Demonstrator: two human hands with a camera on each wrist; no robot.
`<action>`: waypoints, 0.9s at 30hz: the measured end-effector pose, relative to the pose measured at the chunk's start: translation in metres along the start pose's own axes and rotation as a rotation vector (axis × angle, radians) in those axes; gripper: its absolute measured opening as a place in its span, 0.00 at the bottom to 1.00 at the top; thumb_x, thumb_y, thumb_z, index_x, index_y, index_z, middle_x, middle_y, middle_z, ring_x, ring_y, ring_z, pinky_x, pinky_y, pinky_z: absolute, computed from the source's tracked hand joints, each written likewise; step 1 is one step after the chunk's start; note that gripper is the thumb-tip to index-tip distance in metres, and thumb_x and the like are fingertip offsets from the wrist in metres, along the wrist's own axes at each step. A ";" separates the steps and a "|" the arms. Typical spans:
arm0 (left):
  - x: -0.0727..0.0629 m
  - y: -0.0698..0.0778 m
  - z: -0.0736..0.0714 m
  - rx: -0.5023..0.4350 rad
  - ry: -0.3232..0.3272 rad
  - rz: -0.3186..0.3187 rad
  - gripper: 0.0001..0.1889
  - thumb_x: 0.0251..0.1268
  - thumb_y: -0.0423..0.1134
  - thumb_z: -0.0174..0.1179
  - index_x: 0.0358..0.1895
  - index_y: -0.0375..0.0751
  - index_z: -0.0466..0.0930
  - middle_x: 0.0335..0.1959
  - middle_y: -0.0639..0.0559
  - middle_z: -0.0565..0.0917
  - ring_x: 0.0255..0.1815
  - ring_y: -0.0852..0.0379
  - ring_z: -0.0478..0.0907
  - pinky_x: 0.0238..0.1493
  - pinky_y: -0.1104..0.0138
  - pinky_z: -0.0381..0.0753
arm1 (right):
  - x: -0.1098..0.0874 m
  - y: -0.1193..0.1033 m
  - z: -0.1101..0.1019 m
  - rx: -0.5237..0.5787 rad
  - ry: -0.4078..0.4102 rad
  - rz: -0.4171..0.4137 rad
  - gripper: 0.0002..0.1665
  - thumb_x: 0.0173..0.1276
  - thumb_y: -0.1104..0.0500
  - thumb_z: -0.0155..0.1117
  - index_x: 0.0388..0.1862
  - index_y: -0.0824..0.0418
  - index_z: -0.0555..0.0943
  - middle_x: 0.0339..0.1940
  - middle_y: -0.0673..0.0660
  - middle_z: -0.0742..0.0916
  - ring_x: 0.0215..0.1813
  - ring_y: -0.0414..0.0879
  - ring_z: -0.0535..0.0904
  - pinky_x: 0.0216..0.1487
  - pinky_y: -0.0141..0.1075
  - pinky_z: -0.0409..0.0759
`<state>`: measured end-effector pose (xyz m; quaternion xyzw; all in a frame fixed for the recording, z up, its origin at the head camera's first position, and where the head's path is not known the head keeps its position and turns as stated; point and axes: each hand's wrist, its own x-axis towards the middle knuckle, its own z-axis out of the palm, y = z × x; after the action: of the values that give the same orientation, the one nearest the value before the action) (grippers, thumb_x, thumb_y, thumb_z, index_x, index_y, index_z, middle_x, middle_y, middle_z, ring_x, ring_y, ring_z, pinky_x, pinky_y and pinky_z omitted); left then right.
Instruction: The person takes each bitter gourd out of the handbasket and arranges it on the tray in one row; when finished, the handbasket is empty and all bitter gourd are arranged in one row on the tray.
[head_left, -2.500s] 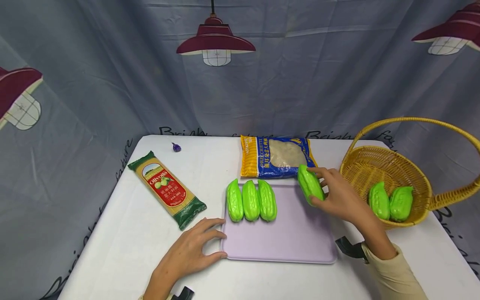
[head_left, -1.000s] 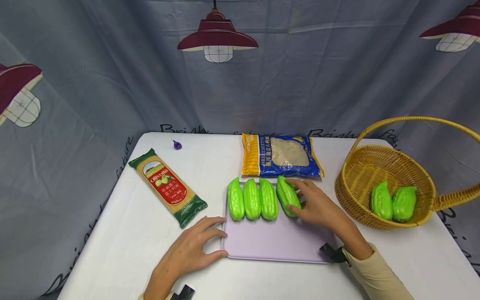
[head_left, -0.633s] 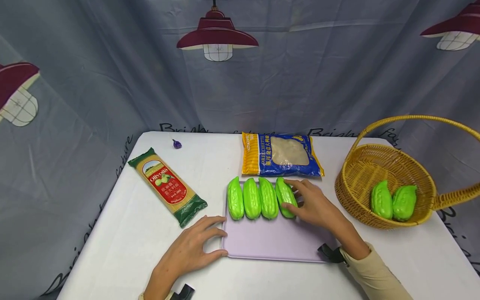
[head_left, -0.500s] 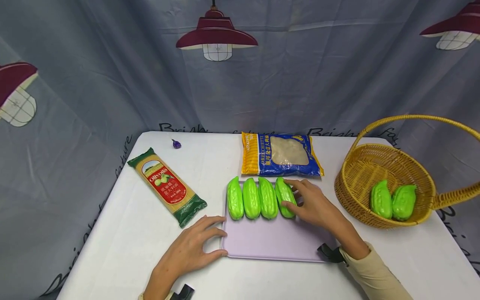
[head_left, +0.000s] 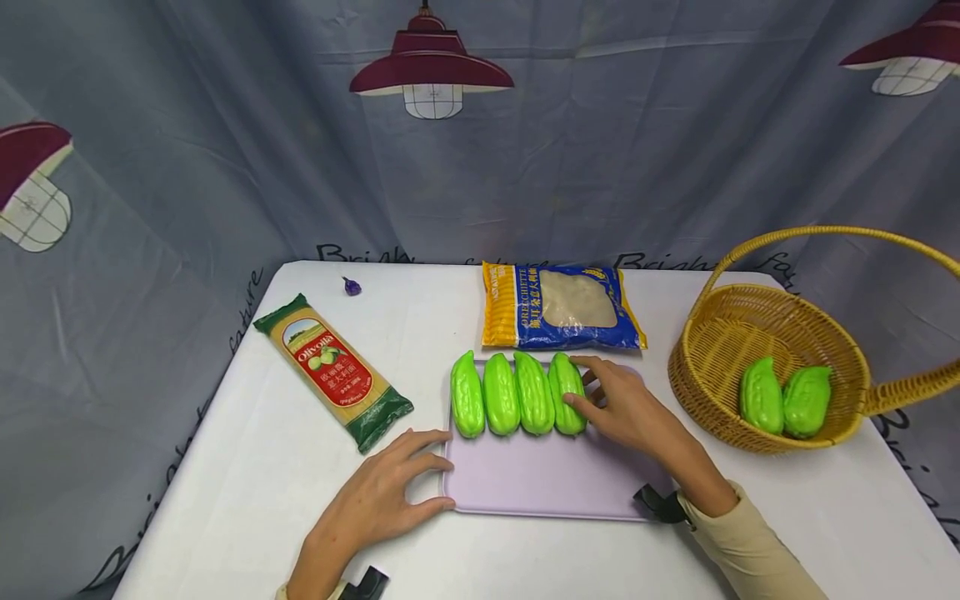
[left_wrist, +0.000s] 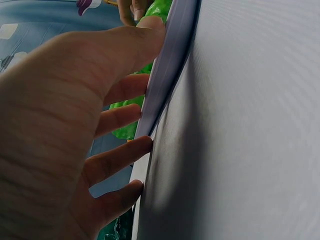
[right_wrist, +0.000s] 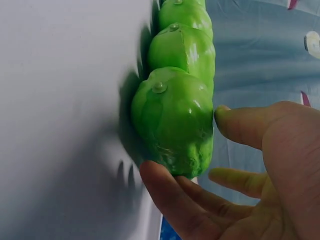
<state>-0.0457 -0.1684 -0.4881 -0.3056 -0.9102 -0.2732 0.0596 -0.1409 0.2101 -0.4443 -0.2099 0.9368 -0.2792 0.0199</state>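
Note:
Several glossy green toy bitter melons lie side by side along the back of a lilac tray (head_left: 547,479). My right hand (head_left: 622,408) is at the rightmost bitter melon (head_left: 567,392), thumb at its near side and index finger by its far end. In the right wrist view that melon (right_wrist: 172,120) sits between the thumb and the lower fingers, which are extended and spread; how firmly they touch is unclear. My left hand (head_left: 382,487) rests at the tray's left edge. In the left wrist view its spread fingertips touch the tray rim (left_wrist: 167,65).
A wicker basket (head_left: 693,408) with a tall handle stands at right, holding two more bitter melons (head_left: 761,396). Behind the tray lies a blue-yellow orecchiette bag (head_left: 562,308). A spaghetti pack (head_left: 333,371) lies at left. A small purple object (head_left: 351,287) sits at the back left.
My right hand has brought the bitter melon from above the tray's right side leftward and down into the row, where it now lies straighter against its neighbour. The left hand stays in place.

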 end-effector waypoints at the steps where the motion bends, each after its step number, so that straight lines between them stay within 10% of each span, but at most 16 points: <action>1: 0.000 0.000 0.000 0.001 0.001 -0.001 0.21 0.57 0.58 0.81 0.50 0.55 0.90 0.72 0.57 0.80 0.72 0.54 0.79 0.81 0.53 0.74 | 0.000 0.000 0.000 -0.003 -0.003 0.002 0.38 0.77 0.51 0.73 0.78 0.64 0.71 0.49 0.64 0.91 0.42 0.49 0.89 0.41 0.45 0.93; 11: -0.001 0.000 0.000 -0.011 -0.002 -0.001 0.21 0.58 0.58 0.81 0.51 0.55 0.90 0.72 0.58 0.80 0.72 0.54 0.78 0.82 0.53 0.73 | -0.004 0.000 -0.019 0.012 -0.013 0.055 0.40 0.80 0.52 0.69 0.82 0.66 0.66 0.64 0.70 0.85 0.54 0.61 0.89 0.50 0.54 0.94; 27: -0.002 0.000 0.001 -0.007 -0.010 -0.010 0.20 0.59 0.58 0.80 0.51 0.56 0.90 0.72 0.58 0.80 0.72 0.55 0.79 0.81 0.54 0.73 | -0.031 0.015 -0.061 -0.063 0.131 0.081 0.31 0.78 0.55 0.70 0.73 0.68 0.76 0.59 0.71 0.86 0.53 0.65 0.88 0.49 0.60 0.93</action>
<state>-0.0444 -0.1693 -0.4895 -0.3025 -0.9111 -0.2751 0.0527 -0.1280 0.2656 -0.4037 -0.1534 0.9521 -0.2618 -0.0368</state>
